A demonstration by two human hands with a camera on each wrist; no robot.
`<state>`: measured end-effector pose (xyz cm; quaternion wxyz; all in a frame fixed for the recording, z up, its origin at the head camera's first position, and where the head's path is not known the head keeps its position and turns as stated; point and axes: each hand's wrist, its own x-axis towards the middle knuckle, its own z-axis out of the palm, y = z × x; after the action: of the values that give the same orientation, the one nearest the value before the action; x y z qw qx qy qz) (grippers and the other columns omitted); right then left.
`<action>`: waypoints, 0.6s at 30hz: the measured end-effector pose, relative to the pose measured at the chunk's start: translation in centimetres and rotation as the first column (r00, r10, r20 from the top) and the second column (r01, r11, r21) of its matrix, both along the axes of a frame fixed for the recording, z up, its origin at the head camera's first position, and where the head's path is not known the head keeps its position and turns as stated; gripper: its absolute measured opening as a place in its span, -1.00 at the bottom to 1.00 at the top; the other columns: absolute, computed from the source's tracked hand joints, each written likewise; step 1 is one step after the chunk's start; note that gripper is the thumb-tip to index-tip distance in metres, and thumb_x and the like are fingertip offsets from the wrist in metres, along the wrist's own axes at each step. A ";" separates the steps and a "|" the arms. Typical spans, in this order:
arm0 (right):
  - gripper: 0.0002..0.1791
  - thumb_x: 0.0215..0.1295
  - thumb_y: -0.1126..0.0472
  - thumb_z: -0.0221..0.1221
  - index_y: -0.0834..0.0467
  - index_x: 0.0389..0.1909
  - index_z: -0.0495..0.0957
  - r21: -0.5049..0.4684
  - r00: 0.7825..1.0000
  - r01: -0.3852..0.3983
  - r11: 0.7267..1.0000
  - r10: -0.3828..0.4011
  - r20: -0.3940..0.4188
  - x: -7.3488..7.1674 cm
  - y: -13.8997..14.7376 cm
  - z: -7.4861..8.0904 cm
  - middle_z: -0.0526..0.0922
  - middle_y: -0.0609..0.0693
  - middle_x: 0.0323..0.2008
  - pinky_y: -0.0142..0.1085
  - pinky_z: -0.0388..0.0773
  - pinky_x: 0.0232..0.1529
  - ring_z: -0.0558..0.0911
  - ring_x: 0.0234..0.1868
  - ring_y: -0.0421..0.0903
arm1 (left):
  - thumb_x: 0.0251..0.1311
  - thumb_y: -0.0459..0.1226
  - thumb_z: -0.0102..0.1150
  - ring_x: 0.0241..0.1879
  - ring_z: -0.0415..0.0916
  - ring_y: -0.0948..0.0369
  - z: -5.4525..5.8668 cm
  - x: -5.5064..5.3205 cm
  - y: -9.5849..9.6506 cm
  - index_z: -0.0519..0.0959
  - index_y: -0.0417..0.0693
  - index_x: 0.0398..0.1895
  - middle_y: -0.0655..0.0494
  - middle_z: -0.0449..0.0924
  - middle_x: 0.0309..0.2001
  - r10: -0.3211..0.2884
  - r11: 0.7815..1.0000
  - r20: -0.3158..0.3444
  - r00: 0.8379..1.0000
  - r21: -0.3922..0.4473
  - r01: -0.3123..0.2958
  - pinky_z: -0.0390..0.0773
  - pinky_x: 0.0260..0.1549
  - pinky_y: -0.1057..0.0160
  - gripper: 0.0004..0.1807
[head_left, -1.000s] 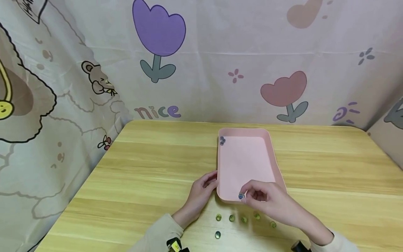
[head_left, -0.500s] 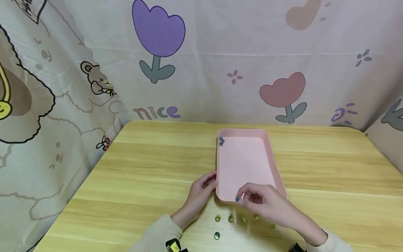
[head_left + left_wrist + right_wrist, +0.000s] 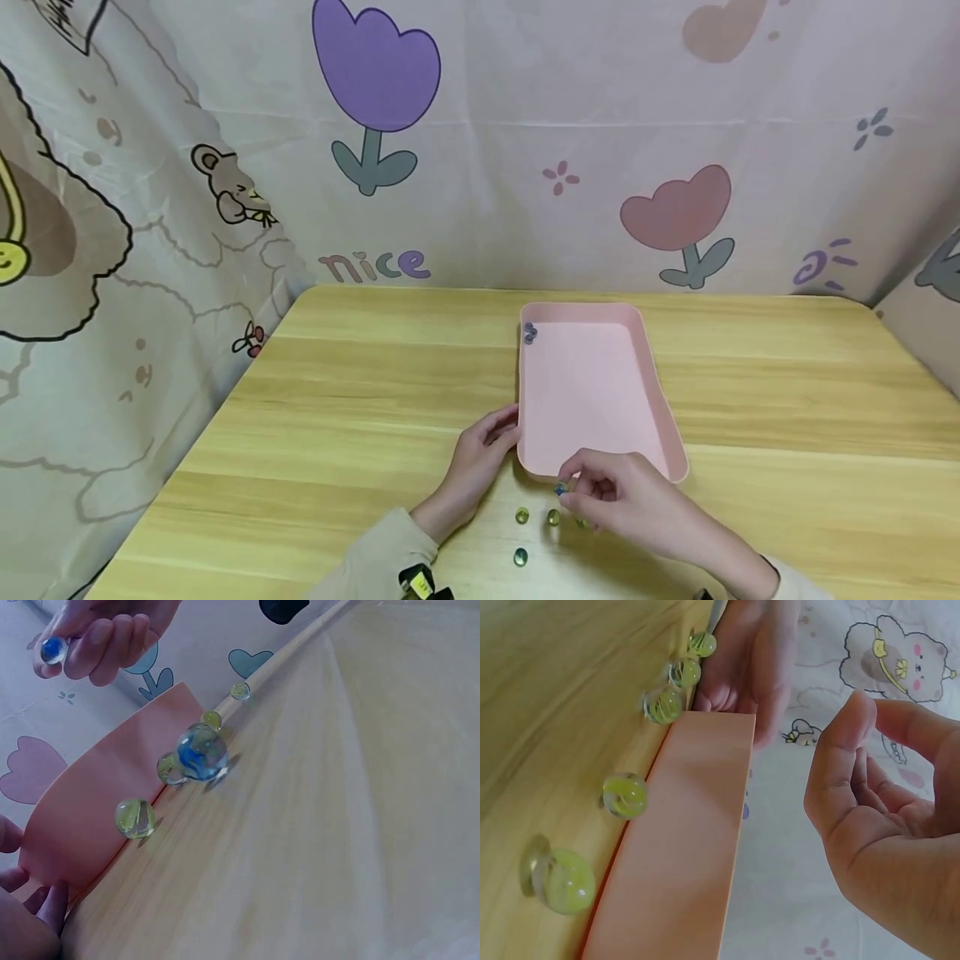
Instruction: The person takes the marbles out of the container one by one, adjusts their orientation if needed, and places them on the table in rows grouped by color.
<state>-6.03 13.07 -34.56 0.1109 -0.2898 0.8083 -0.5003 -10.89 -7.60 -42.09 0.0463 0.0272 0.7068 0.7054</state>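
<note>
Broad bench [image 3: 375, 375] room lies left and right of the tray [image 3: 585, 383], and its low walls leave the floor reachable from above. The left hand [image 3: 476, 462] blocks the left wall's near part, touching it. The right hand [image 3: 630, 504], its grip pinching a blue marble [image 3: 561, 489], hangs over the near end. Along the near wall, green marbles [image 3: 522, 516] leave narrow gaps, with a lone marble [image 3: 521, 557] nearer the person. Corner marbles [image 3: 531, 333] occupy the tray's far left; cloth [image 3: 510, 225] limits reach behind.

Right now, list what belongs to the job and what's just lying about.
Job:
right hand, pinching a blue marble
left hand, touching the pink tray
loose marbles beside it
bluish marbles in its corner

Background:
table
printed cloth
black item, left sleeve
</note>
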 end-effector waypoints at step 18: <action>-0.93 0.28 0.40 0.15 0.25 -0.24 0.50 -0.125 0.989 -0.042 0.991 0.059 0.136 2.6 0.5 -3.2 0.50 -0.18 -0.63 -0.36 0.52 -0.69 0.50 -0.62 -0.33 | 0.32 -0.33 0.10 0.08 0.48 0.05 0.1 0.3 0.0 0.43 -0.33 0.24 -0.15 0.53 0.09 -0.004 1.000 -0.010 1.000 0.009 0.005 0.50 0.08 0.26 -0.55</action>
<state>-3.40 13.54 -37.77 0.1618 -0.2808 0.7590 -0.5647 -10.57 -7.60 -42.03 0.0441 0.0326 0.7039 0.7082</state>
